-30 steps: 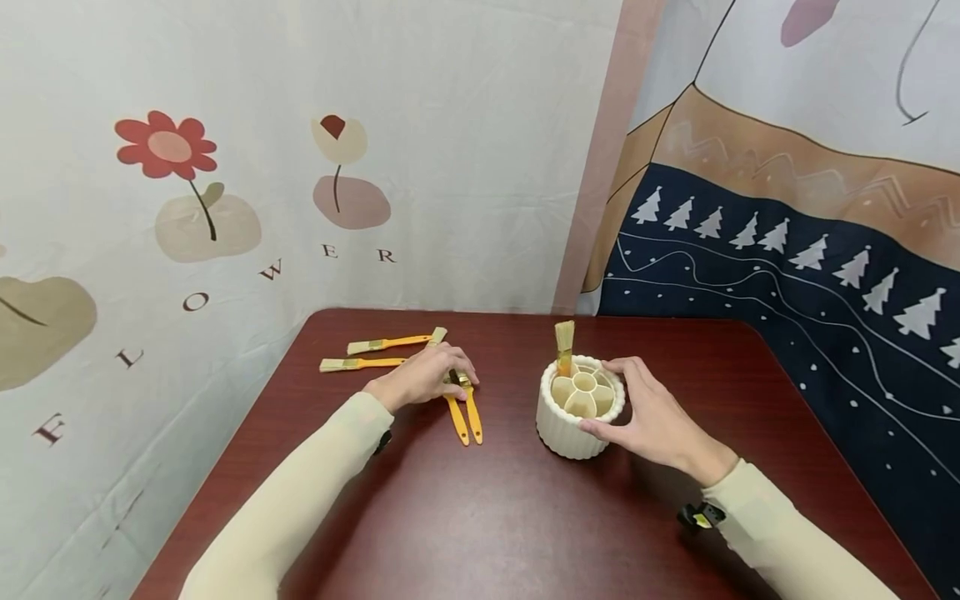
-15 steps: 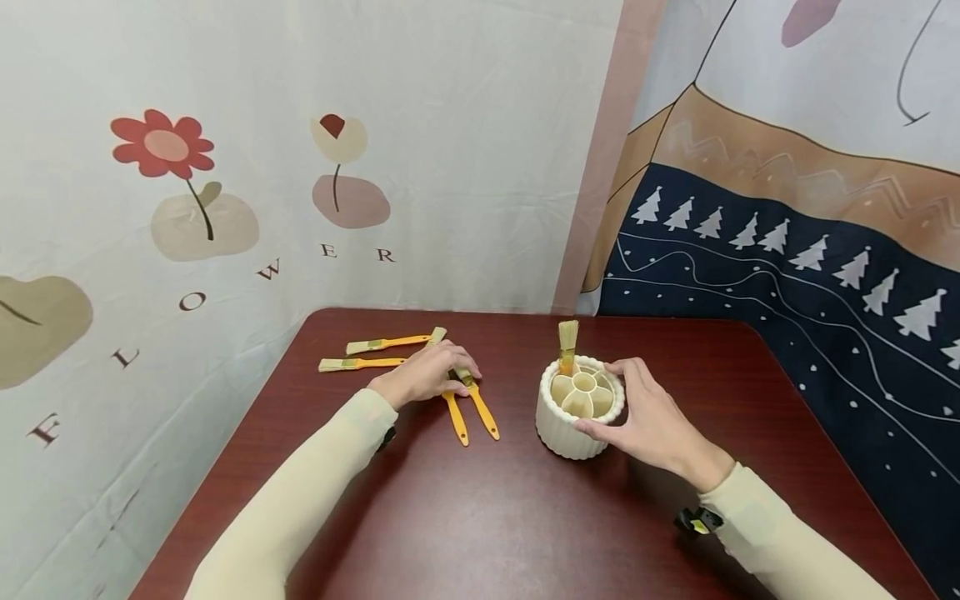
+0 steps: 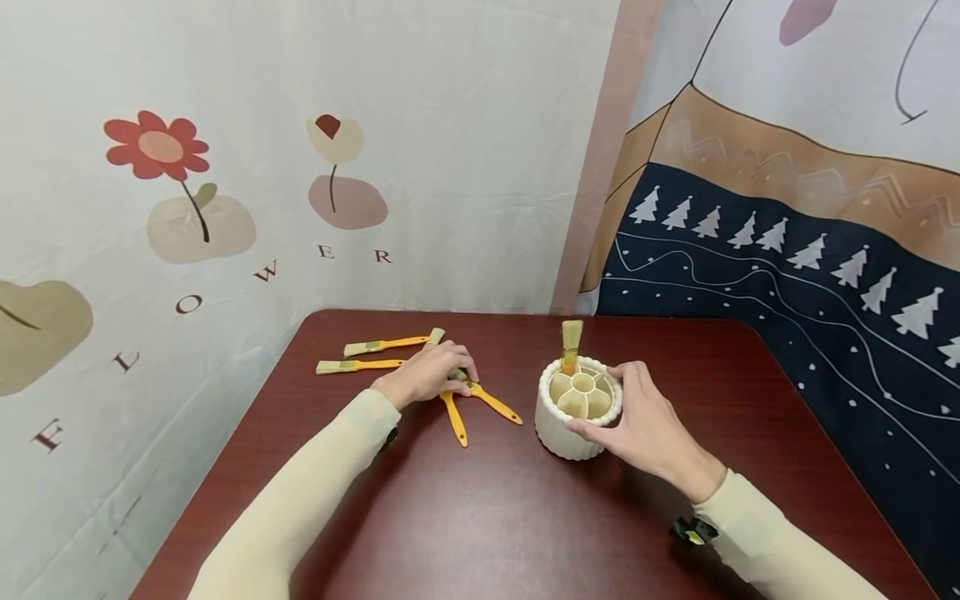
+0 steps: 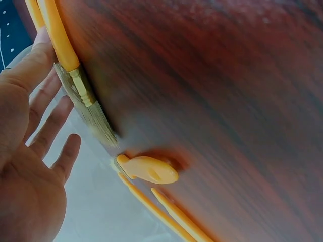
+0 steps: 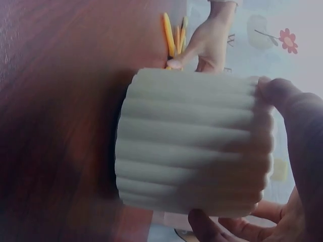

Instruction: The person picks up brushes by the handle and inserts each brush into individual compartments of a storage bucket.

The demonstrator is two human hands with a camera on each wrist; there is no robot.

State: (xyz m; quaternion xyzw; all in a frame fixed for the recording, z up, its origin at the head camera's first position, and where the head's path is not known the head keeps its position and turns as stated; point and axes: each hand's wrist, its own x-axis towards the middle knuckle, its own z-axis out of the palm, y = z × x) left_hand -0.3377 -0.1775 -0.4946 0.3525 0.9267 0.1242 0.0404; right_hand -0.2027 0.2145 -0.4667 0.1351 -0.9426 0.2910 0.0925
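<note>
My left hand (image 3: 429, 372) pinches a paintbrush (image 3: 501, 407) near where its yellow handle meets the bristles; the handle points right. In the left wrist view, thumb and forefinger are at the paintbrush (image 4: 60, 43) and the other fingers stand spread apart. Partly under the hand lies another brush (image 3: 455, 422), its handle towards me. With thumb and fingers, my right hand (image 3: 654, 429) grips the rim of a white ribbed brush holder (image 3: 562, 433), divided inside into petal-shaped slots. One brush (image 3: 572, 337) stands in a back slot, bristles up.
Two more yellow-handled brushes, a farther brush (image 3: 393, 342) and a nearer brush (image 3: 371, 364), lie left of my left hand. All rest on a dark red table (image 3: 480, 517), with a printed curtain (image 3: 465, 167) behind it.
The pinched paintbrush has swung, its handle end turning from towards me to the right. The holder has turned slightly under my right hand, carrying its standing brush a little right.
</note>
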